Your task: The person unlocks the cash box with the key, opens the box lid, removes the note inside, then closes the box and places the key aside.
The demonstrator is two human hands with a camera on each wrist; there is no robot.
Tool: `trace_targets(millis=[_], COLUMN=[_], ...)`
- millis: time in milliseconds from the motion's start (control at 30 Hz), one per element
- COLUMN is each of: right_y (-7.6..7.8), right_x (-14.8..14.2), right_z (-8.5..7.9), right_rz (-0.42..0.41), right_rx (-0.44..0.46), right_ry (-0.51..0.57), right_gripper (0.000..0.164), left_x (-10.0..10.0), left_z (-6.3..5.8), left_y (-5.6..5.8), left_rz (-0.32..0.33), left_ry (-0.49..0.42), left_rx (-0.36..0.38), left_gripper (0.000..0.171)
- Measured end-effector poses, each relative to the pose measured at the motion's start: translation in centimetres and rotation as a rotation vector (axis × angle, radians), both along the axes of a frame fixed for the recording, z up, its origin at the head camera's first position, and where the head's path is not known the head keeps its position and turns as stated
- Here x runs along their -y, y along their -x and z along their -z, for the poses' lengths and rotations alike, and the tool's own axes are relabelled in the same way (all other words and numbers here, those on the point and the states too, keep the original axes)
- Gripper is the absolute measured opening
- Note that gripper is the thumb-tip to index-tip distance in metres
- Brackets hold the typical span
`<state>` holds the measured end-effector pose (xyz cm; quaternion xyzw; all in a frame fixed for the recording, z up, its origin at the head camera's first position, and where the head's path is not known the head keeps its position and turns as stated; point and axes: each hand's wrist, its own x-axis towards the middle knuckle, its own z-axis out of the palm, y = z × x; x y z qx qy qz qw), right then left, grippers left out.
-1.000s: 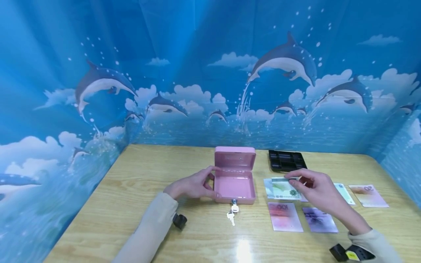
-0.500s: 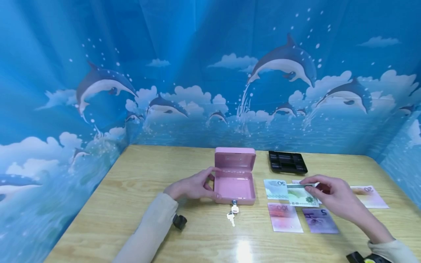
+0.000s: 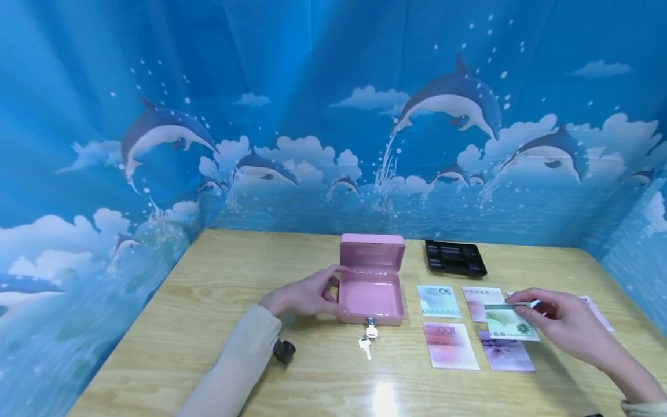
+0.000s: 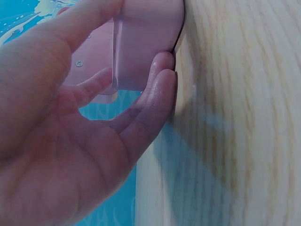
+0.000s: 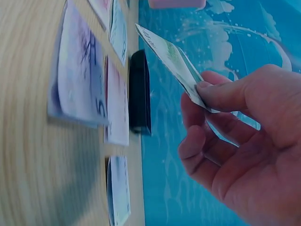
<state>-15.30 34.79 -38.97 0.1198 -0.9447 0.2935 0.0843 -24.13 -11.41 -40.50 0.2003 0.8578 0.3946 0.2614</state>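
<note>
My left hand [image 3: 307, 292] holds the left side of an open pink cash box [image 3: 372, 295], its thumb at the front corner and a finger near the hinge. In the left wrist view, fingertips touch the box's side wall [image 4: 148, 42] low, close to the table. With thumb and forefinger, my right hand [image 3: 565, 324] pinches the upper edge of a green banknote [image 3: 508, 324]. This note is raised and tilted, overlapping the purple 5 note [image 3: 508, 356] in the head view. In the right wrist view, the green note [image 5: 171, 56] stands clear of the tabletop.
Keys [image 3: 366, 346] hang from the box's front lock. A black compartment tray [image 3: 455, 259] lies behind the notes. A 50 note [image 3: 439, 302], a red 100 note [image 3: 451, 346] and a pinkish note [image 3: 474, 300] lie flat; notes farther right are partly hidden by my right hand.
My right hand has carried the green note rightward and toward me, from over the 50 note to over the purple 5 note. The left hand and box have stayed put.
</note>
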Motion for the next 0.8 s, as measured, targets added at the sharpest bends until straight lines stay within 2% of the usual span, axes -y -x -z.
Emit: trace_targets(millis=[367, 600, 800], right_y=[-0.3, -0.4, -0.6], right_x=[-2.6, -4.4, -5.6], right_z=[0.7, 1.3, 1.7], right_rz=[0.027, -0.009, 0.050], right_rx=[0.037, 0.020, 0.058], right_ry=[-0.015, -0.008, -0.069], right_gripper=[0.013, 0.015, 0.013], left_x=[0.0, 0.0, 0.0], left_z=[0.0, -0.1, 0.0], left_y=[0.1, 0.0, 0.0], left_rz=[-0.003, -0.011, -0.010], left_ry=[-0.004, 0.007, 0.009], left_rx=[0.008, 0.008, 0.006], left_gripper=[0.092, 0.093, 0.094])
